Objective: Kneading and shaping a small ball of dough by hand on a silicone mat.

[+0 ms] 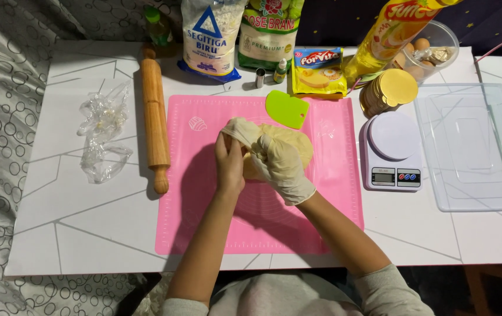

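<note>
The gloved right hand fingers pinch a glove over the bare left hand, dough just beyond.

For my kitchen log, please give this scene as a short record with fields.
surface: white table with a pink silicone mat
right hand: wears a cream glove, pulls a second glove off the left hand
left hand: half bare, cream glove bunched at its fingers
under hands: pale yellow dough lump
left of mat: wooden rolling pin
right of mat: white kitchen scale
</note>
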